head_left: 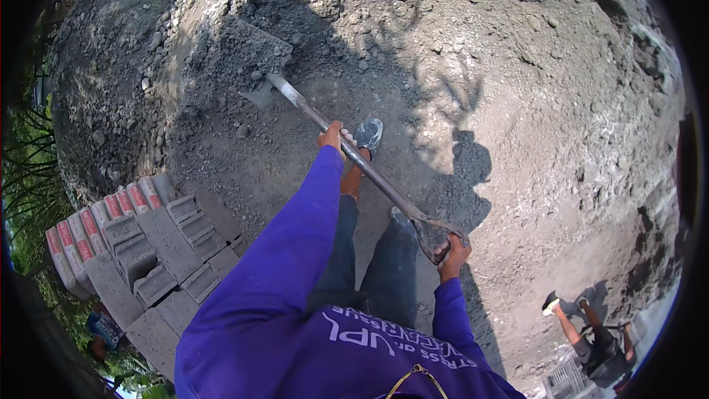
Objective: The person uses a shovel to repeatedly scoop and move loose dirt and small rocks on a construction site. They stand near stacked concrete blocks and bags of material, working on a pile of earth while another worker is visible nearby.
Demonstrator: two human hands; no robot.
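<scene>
A long-shafted shovel [375, 175] slants across the view in front of me. My left hand [336, 138] is wrapped round its shaft partway down. At the near end, my right hand [452, 255] grips the D-shaped handle. The blade [258, 94] lies low at the far left, against a mound of grey gravel and sand [214, 66]; loose gravel covers much of it, so its full outline is hidden. One of my shoes [368, 135], dusted grey, stands just beyond my left hand.
Grey concrete blocks [166, 240] are stacked at the left, beside a row of red-and-white bags [81, 233]. Another person [602, 347] is at the lower right, near a grey grate-like crate [565, 378]. Rough banked soil [591, 66] rises at the far right. Green plants [29, 170] line the left edge.
</scene>
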